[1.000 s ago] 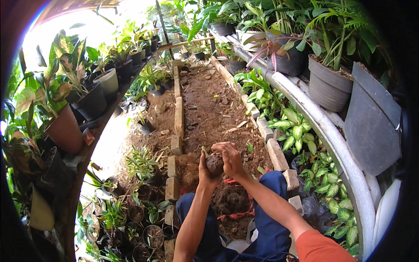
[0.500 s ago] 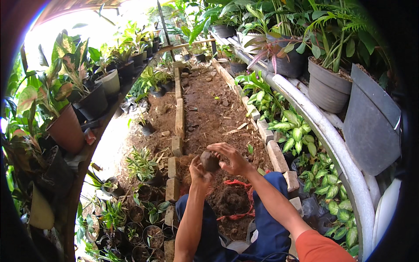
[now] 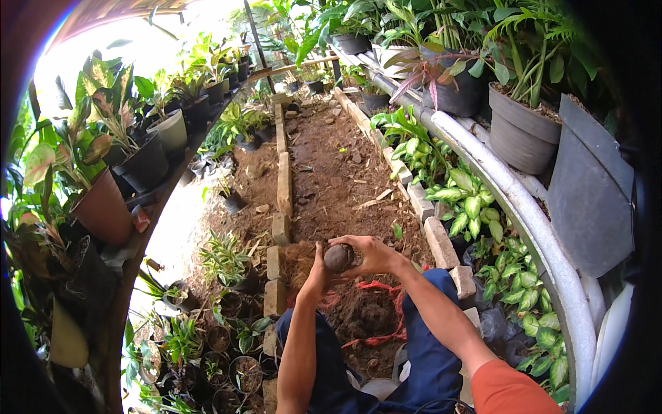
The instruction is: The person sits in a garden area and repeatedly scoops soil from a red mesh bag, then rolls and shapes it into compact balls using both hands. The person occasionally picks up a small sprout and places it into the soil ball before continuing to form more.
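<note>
A dark brown rounded lump (image 3: 338, 258), which looks like packed soil, sits between my two hands in front of my knees. My left hand (image 3: 315, 276) presses on its left side, palm inward with the fingers pointing up. Around the right and far side curves my right hand (image 3: 376, 254), thumb and fingers against the lump. Below them, between my legs, lies a heap of loose dark soil (image 3: 362, 314) on red plastic material (image 3: 398, 303). Some brown fibrous matter (image 3: 298, 265) is on the ground just left of my hands.
Brick edging (image 3: 284, 183) lines the left of the dirt path (image 3: 324, 165), and more bricks (image 3: 440, 241) line its right. Small potted plants (image 3: 245, 372) crowd the lower left. A pale pipe (image 3: 514, 193) runs along the right, beside large grey pots (image 3: 522, 131) and variegated leafy plants (image 3: 476, 207).
My right hand has come down and wrapped closer round the lump, its fingers no longer raised over it. The lump sits slightly further right and looks rounder and more exposed.
</note>
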